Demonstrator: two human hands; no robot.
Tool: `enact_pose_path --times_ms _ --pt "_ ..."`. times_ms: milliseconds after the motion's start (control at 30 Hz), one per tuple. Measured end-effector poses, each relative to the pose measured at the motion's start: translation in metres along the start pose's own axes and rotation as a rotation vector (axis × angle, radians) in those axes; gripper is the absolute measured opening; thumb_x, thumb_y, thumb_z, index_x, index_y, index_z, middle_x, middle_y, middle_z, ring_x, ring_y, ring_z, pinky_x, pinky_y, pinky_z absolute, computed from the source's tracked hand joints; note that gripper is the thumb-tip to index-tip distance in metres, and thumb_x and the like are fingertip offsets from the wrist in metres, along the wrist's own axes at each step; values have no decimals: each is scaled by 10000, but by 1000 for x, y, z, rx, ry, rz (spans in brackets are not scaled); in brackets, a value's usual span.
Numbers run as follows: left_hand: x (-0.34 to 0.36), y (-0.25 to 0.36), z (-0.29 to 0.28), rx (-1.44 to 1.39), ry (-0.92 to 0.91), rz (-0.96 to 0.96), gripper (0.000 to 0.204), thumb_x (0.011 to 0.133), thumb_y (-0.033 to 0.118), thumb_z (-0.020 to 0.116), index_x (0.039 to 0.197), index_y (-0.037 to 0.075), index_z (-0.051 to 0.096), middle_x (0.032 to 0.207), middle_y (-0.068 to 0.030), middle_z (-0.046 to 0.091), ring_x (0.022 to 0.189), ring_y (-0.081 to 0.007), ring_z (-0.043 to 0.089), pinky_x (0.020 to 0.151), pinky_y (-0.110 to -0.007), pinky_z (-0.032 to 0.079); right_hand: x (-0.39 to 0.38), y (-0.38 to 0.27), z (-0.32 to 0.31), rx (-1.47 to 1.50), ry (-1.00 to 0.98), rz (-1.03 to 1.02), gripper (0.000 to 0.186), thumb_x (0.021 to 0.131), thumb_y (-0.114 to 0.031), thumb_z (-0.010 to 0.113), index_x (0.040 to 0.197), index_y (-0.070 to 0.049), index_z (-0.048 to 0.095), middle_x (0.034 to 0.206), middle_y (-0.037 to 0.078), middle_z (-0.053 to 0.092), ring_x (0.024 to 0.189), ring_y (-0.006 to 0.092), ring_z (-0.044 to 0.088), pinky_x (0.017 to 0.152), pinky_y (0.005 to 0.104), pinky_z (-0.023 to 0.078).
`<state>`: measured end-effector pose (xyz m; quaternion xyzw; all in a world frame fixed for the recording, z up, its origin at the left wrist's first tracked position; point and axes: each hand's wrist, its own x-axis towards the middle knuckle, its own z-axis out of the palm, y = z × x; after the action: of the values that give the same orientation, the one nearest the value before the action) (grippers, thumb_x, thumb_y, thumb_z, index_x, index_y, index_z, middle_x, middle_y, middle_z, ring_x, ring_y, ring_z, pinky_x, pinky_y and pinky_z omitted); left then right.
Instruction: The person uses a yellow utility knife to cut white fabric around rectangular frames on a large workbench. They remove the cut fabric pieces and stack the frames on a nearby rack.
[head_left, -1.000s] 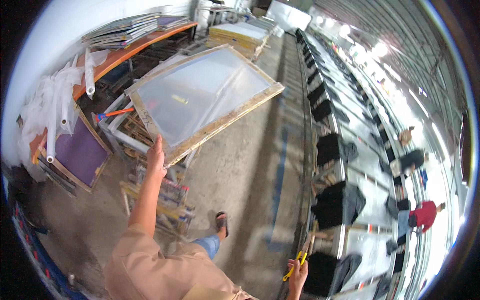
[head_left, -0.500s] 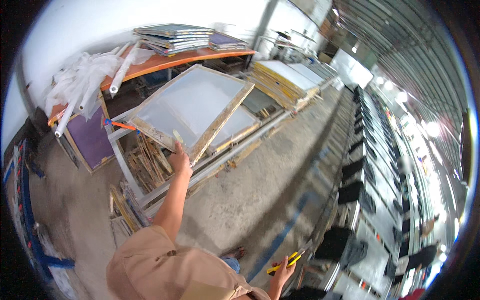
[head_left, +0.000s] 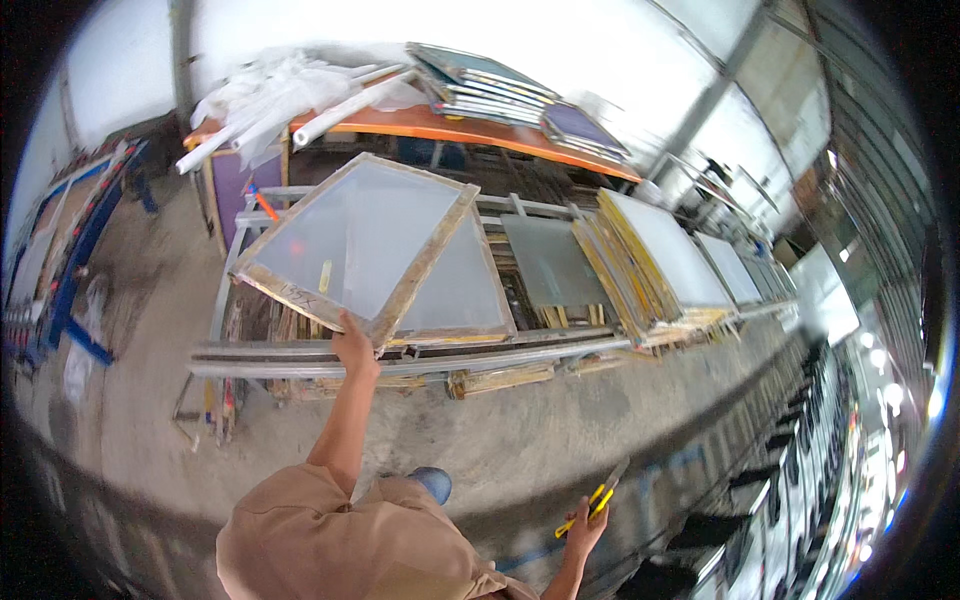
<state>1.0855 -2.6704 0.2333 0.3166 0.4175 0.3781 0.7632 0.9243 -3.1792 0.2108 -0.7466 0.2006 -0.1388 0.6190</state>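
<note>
Right hand (head_left: pixel 585 535) wrapped round yellow cutter (head_left: pixel 590 511), grey blade end pointing away, well clear of everything else. Left hand (head_left: pixel 355 350) clamped on near corner of wood-framed mesh screen (head_left: pixel 395 225), which sits tilted over metal rack (head_left: pixel 290 369), kinda overlapping second screen (head_left: pixel 458 285); can't tell if they touch. Further back: yellow-edged frame stack (head_left: pixel 622 265), then orange table (head_left: pixel 450 127) with white rolls (head_left: pixel 352 110).
</note>
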Motion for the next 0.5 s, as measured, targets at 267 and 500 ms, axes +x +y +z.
enact_pose_path --times_ms 267,500 --pt "-57 -89 74 -1 233 141 506 985 462 561 1042 -40 562 906 -80 581 785 -171 518 717 -348 448 221 -4 54 -73 -412 -10 159 955 -152 624 996 -60 502 737 10 521 579 112 555 526 298 518" --pt "-98 -150 140 -26 342 270 533 984 454 567 1086 -68 576 889 -70 586 809 -150 494 745 -332 433 344 -12 91 -71 -657 104 129 945 -116 629 985 -47 527 740 17 529 593 121 554 563 317 546"
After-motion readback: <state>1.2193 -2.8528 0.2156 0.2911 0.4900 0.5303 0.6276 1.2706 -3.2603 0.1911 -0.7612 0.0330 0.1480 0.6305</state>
